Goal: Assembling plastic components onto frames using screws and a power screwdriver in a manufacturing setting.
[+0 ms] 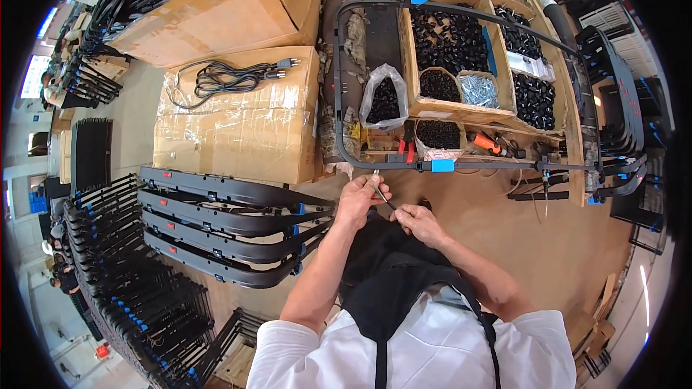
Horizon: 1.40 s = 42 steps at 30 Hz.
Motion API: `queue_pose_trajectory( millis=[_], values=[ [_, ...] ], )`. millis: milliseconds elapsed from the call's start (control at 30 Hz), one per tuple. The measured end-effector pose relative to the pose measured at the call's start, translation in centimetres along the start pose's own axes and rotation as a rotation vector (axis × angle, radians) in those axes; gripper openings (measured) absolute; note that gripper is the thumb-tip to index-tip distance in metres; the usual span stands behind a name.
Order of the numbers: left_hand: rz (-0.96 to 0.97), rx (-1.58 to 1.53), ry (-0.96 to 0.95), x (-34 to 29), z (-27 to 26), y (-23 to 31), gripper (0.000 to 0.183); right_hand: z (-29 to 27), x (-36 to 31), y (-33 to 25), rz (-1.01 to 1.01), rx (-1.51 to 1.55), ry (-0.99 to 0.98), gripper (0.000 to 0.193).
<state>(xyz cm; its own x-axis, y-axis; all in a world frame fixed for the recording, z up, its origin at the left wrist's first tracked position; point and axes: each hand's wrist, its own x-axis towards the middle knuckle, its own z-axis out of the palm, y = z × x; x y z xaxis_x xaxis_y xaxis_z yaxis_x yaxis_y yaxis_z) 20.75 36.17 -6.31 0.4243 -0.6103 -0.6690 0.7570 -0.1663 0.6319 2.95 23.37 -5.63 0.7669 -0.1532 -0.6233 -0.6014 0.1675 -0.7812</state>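
Note:
In front of my body, my left hand [360, 198] is closed around a thin dark rod-like piece [384, 200] with a pale upper tip. I cannot make out its exact kind. The fingers of my right hand [421, 224] pinch its lower end, so it slants between both hands. Just beyond them runs the near bar of a black tubular frame [389, 166] with rounded corners, lying across the bench. Blue wraps [442, 166] sit on its near and far bars. My left fingertips are close below that bar; whether they touch it I cannot tell.
Wooden bins [405, 43] hold black parts and silver screws [478, 91]. Near them are a bag of small black pieces [384, 101], red-handled pliers [406, 150] and an orange power tool [486, 143]. A black cable [231, 78] lies on a carton [238, 130]; black frames [238, 220] are stacked at left.

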Motion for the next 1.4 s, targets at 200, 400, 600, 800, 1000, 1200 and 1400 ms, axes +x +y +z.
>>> queue_pose_trajectory(
  millis=[200, 400, 600, 800, 1000, 1200, 1400],
  values=[
    [0.061, -0.077, 0.098, -0.2, 2.2, -0.2, 0.027, -0.7, 0.1, 0.2, -0.001, 0.061, 0.01, 0.031],
    [0.181, 0.026, 0.15, 0.5, 2.5, -1.3, 0.031, -0.8, 0.7, 0.5, -0.022, 0.208, 0.019, 0.028],
    [0.149, 0.37, 0.179, 0.6, 1.8, -0.1, 0.027, 0.0, 1.4, 0.0, -0.027, 0.237, -0.048, 0.029],
    [0.675, 0.91, 0.66, -2.2, 0.4, -1.6, 0.032, 1.3, 3.3, -0.2, -0.004, 0.502, -0.088, 0.029],
    [0.251, 0.48, 0.037, -7.0, -0.2, -5.5, 0.031, 2.4, 5.2, -2.8, 0.061, 0.719, -0.104, 0.03],
    [0.21, 0.57, -0.09, -6.3, -2.3, -9.1, 0.038, -0.6, 2.9, -10.4, -0.318, -0.83, 0.086, 0.04],
    [0.186, 0.545, -0.065, -6.8, -4.3, -9.0, 0.044, -4.8, 10.3, -17.9, 0.03, -0.914, 0.082, 0.05]
  ],
)
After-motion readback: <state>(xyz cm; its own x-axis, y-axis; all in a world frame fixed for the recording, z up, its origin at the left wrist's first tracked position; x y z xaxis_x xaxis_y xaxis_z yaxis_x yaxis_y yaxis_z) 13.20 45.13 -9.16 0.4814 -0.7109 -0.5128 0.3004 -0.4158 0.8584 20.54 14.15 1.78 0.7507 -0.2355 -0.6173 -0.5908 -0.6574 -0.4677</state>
